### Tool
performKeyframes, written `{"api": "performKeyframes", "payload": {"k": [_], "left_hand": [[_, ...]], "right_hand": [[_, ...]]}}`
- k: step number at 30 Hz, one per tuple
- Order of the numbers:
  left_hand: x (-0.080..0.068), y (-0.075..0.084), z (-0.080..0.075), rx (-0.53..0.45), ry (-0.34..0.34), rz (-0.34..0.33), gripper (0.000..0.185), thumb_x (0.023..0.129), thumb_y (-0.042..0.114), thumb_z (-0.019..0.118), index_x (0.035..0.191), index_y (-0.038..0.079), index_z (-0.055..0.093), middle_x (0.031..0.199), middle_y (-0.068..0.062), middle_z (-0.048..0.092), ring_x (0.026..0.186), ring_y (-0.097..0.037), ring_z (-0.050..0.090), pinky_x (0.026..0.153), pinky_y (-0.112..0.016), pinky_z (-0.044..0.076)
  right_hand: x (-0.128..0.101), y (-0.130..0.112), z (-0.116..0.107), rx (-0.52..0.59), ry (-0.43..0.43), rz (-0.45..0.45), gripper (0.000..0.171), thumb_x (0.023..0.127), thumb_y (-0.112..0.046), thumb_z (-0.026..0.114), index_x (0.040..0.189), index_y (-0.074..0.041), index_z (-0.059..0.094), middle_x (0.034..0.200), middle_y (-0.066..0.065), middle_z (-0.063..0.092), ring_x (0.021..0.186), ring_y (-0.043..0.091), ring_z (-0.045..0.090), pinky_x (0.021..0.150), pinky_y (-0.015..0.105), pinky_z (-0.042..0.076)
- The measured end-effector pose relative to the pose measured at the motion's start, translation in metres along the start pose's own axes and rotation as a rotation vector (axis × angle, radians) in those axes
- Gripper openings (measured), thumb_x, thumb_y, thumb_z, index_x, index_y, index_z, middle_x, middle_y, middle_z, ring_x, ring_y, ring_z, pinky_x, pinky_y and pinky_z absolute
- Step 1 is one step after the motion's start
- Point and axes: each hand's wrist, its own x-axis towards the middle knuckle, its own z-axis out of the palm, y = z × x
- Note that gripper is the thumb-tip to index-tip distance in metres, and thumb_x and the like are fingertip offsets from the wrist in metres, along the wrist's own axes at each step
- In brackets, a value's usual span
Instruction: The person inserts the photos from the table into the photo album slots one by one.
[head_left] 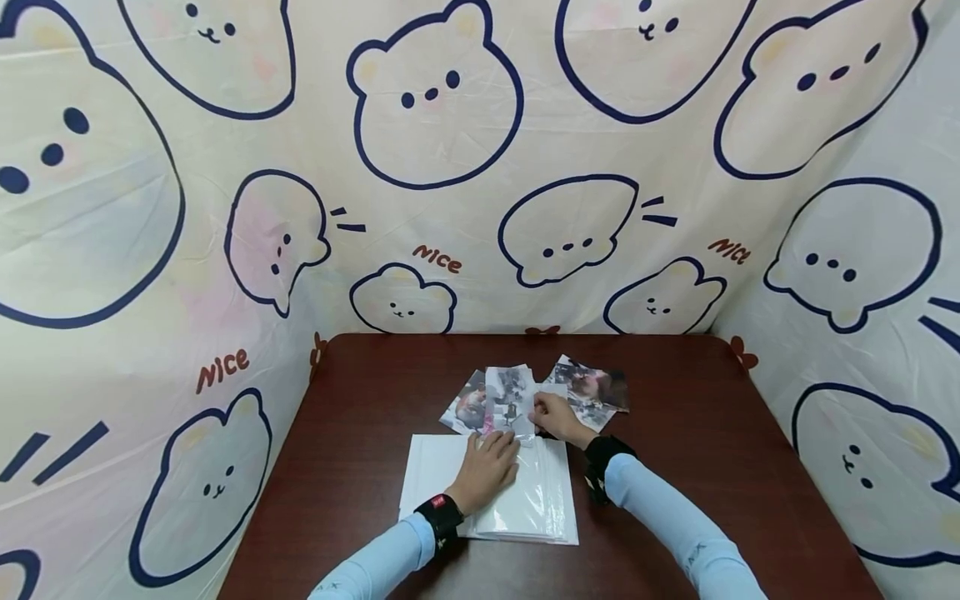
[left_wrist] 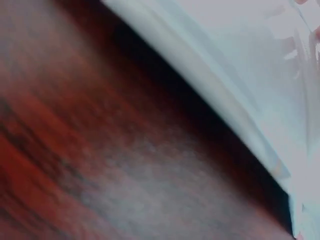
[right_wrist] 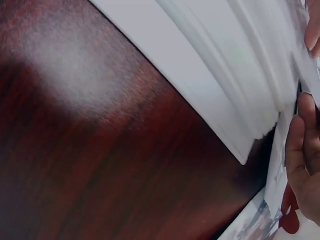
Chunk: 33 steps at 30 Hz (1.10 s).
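Note:
A white album with clear plastic sleeves [head_left: 543, 492] lies open on the table. Across its page my left hand [head_left: 487, 471] rests flat, fingers stretched toward the far edge. A photo print [head_left: 510, 396] stands out past that edge, its lower end at the sleeve's mouth beside my left fingertips. With bent fingers my right hand [head_left: 561, 418] pinches the print's right side. In the right wrist view, the fingers of the right hand [right_wrist: 305, 155] show close to the ends of the plastic sleeves [right_wrist: 250, 65]. How far the print reaches into the sleeve is hidden.
Other loose photos lie behind the album, one on the left [head_left: 467, 406] and several overlapping on the right [head_left: 600, 387]. The dark brown table [head_left: 697, 467] ends at a patterned cloth wall [head_left: 480, 217] at the back and sides.

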Motion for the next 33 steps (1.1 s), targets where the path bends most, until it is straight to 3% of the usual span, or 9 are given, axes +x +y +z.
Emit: {"api": "performKeyframes", "payload": {"k": [3, 6, 9, 12, 14, 19, 22, 27, 33], "left_hand": [[0.003, -0.002, 0.000, -0.018, -0.011, -0.020, 0.038, 0.094, 0.036, 0.056, 0.127, 0.019, 0.060, 0.123, 0.001, 0.060, 0.111, -0.017, 0.054, 0.086, -0.045, 0.042], [0.017, -0.007, -0.001, -0.048, -0.048, -0.037, 0.030, 0.094, 0.032, 0.058, 0.121, 0.021, 0.060, 0.111, 0.002, 0.061, 0.101, -0.016, 0.055, 0.079, -0.038, 0.039], [0.037, -0.014, -0.008, -0.158, -0.185, -0.057, 0.021, 0.093, 0.028, 0.062, 0.113, 0.020, 0.062, 0.100, 0.003, 0.061, 0.090, -0.015, 0.054, 0.073, -0.034, 0.036], [0.057, -0.024, -0.017, -0.329, -0.377, -0.093, 0.010, 0.091, 0.026, 0.066, 0.099, 0.020, 0.066, 0.087, 0.006, 0.060, 0.081, -0.011, 0.052, 0.072, -0.033, 0.036], [0.066, -0.030, -0.019, -0.428, -0.469, -0.118, 0.004, 0.090, 0.025, 0.067, 0.089, 0.021, 0.067, 0.079, 0.010, 0.058, 0.076, -0.008, 0.051, 0.074, -0.034, 0.037], [0.077, -0.036, -0.022, -0.527, -0.544, -0.119, 0.008, 0.089, 0.024, 0.069, 0.081, 0.021, 0.066, 0.076, 0.012, 0.059, 0.073, -0.004, 0.051, 0.073, -0.031, 0.038], [0.079, -0.036, -0.027, -0.564, -0.569, -0.118, 0.007, 0.091, 0.024, 0.067, 0.087, 0.018, 0.064, 0.076, 0.010, 0.058, 0.069, -0.004, 0.050, 0.070, -0.027, 0.038], [0.081, -0.041, -0.034, -0.525, -0.631, -0.094, 0.012, 0.093, 0.028, 0.063, 0.094, 0.016, 0.062, 0.076, 0.009, 0.055, 0.066, -0.006, 0.048, 0.063, -0.023, 0.037], [0.078, -0.057, -0.040, -0.436, -0.686, -0.117, 0.016, 0.091, 0.032, 0.063, 0.089, 0.017, 0.069, 0.080, 0.007, 0.062, 0.072, -0.008, 0.053, 0.074, -0.032, 0.043]], "right_hand": [[0.001, 0.000, -0.001, 0.000, 0.005, 0.002, 0.010, 0.089, 0.000, 0.060, 0.083, 0.001, 0.052, 0.065, 0.013, 0.063, 0.052, 0.018, 0.058, 0.050, 0.025, 0.039], [0.001, 0.002, -0.003, 0.012, 0.005, 0.032, 0.012, 0.089, 0.001, 0.060, 0.083, 0.001, 0.050, 0.064, 0.011, 0.064, 0.052, 0.016, 0.057, 0.050, 0.025, 0.041], [0.000, 0.003, -0.004, 0.041, -0.006, 0.047, 0.011, 0.090, 0.001, 0.059, 0.084, 0.002, 0.050, 0.066, 0.014, 0.065, 0.054, 0.020, 0.059, 0.050, 0.026, 0.040], [-0.003, 0.000, -0.003, 0.057, -0.020, 0.049, 0.010, 0.091, 0.002, 0.057, 0.086, 0.004, 0.049, 0.069, 0.019, 0.065, 0.057, 0.025, 0.060, 0.051, 0.026, 0.038], [-0.004, -0.001, -0.003, 0.066, -0.026, 0.040, 0.009, 0.091, 0.002, 0.057, 0.087, 0.005, 0.049, 0.070, 0.019, 0.064, 0.058, 0.028, 0.060, 0.051, 0.026, 0.038], [-0.005, 0.001, -0.003, 0.065, -0.045, 0.012, 0.010, 0.092, 0.001, 0.057, 0.085, 0.003, 0.050, 0.070, 0.019, 0.065, 0.058, 0.029, 0.063, 0.051, 0.025, 0.043], [-0.007, 0.004, -0.005, 0.064, -0.052, -0.012, 0.015, 0.091, 0.003, 0.056, 0.079, 0.004, 0.048, 0.068, 0.020, 0.065, 0.058, 0.030, 0.064, 0.051, 0.026, 0.046], [-0.004, 0.005, -0.007, 0.083, -0.056, -0.026, 0.021, 0.092, 0.004, 0.056, 0.074, 0.005, 0.045, 0.066, 0.022, 0.063, 0.059, 0.031, 0.065, 0.052, 0.029, 0.050], [-0.003, 0.002, -0.008, 0.156, -0.082, 0.038, 0.023, 0.093, 0.004, 0.055, 0.074, 0.006, 0.041, 0.069, 0.025, 0.063, 0.063, 0.035, 0.065, 0.056, 0.035, 0.053]]}}
